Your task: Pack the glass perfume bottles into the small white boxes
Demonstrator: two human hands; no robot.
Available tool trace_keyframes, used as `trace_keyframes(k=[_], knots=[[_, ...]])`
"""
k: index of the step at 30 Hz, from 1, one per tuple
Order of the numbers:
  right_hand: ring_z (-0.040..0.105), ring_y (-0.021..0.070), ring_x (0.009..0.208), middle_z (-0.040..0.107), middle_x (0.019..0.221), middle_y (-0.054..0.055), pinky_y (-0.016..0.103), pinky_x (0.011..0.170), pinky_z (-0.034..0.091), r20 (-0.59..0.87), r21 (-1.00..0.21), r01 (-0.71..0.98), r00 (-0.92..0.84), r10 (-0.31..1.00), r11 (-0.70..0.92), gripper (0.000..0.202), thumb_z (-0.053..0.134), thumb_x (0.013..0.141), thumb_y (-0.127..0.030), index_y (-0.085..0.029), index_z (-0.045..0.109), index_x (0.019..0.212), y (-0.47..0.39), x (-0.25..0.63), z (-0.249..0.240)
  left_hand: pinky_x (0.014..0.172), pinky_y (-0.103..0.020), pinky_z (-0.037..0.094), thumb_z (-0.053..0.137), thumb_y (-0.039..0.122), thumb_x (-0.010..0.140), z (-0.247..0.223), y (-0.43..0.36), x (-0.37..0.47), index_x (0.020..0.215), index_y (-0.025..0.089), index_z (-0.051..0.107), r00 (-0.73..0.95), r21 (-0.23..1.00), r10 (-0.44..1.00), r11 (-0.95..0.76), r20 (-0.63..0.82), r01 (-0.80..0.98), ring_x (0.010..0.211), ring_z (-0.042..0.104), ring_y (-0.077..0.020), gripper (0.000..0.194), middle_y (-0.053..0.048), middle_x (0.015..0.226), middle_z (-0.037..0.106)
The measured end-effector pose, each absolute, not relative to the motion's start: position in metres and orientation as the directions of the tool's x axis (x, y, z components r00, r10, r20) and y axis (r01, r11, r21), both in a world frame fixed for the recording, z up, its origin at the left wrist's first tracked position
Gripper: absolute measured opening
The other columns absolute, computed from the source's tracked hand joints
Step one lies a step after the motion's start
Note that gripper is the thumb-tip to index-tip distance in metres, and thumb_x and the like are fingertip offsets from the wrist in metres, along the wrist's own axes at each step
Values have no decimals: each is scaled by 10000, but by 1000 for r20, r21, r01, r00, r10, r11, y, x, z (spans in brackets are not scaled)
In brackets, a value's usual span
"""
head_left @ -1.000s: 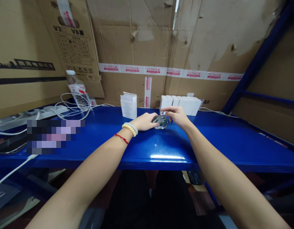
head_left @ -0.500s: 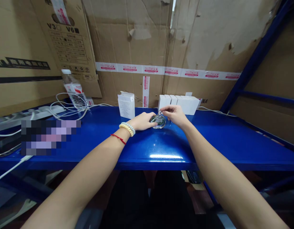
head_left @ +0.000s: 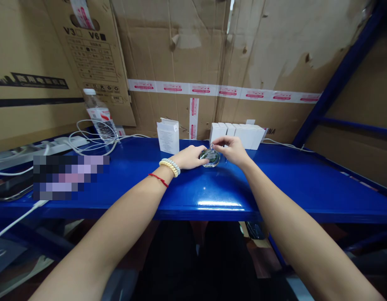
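Observation:
A round, clear glass perfume bottle (head_left: 213, 158) with a dark green tint stands upright on the blue table. My left hand (head_left: 192, 157) grips its body from the left, thumb across the front. From the right, my right hand (head_left: 231, 149) pinches the narrow top of the bottle; whether the fingertips hold a cap or the neck itself cannot be made out. Behind and left of my left hand stands a white printed box (head_left: 168, 138) with its top flap raised. A row of several white boxes (head_left: 246, 137) stands just behind my right hand.
A water bottle (head_left: 101, 119) and tangled white cable (head_left: 77, 144) lie toward the back left, by a power strip (head_left: 61, 146). A phone (head_left: 14, 188) rests near the left front, beside a pixelated area. Cardboard (head_left: 174, 100) walls the back; a blue frame post (head_left: 337, 75) slants at right.
The view has shifted slightly. Both hands keep the same hold on the perfume bottle; nothing else has visibly moved.

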State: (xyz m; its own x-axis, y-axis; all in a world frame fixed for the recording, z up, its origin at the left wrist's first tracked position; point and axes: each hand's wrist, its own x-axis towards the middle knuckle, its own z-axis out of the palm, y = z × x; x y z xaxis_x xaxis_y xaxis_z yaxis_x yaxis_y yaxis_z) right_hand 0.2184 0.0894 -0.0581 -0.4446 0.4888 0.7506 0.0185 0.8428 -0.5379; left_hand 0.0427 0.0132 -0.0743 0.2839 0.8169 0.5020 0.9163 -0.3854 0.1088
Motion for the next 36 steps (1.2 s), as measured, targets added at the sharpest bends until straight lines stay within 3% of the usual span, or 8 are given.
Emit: trace_keyframes(k=[6,17,26,36], knots=[[606,153,704,682,772,65,311,701,508,754,-536,25,-436,491,844,213,671,656,-311,-137,675,778,89,217,-61,637,-275,394,552,445,842,-75,14,45,1081,163,583,282,84,802,-379,527,922,777,621,-195,371,-60,919,680],[551,140,693,657,765,53,293,696,453,811,-417,141,-387,438,898,230,642,684,-365,-153,655,773,86,214,-64,623,-292,372,579,479,803,-76,16,47,1001,166,614,226,90,790,-334,569,938,768,613,-215,373,-58,855,676],[525,183,833,587,1002,73,323,762,423,807,-209,338,-471,357,918,347,609,657,-349,-183,529,952,88,205,-78,679,-302,441,553,461,826,-81,25,40,1029,160,611,198,86,796,-298,572,951,847,647,-251,368,-94,936,686],[483,170,760,535,839,35,307,702,402,750,-323,344,-475,460,882,300,558,643,-341,-200,412,863,88,195,-75,733,-319,460,582,455,829,-82,29,39,1089,154,615,209,92,805,-310,556,946,910,644,-267,399,-105,981,685]])
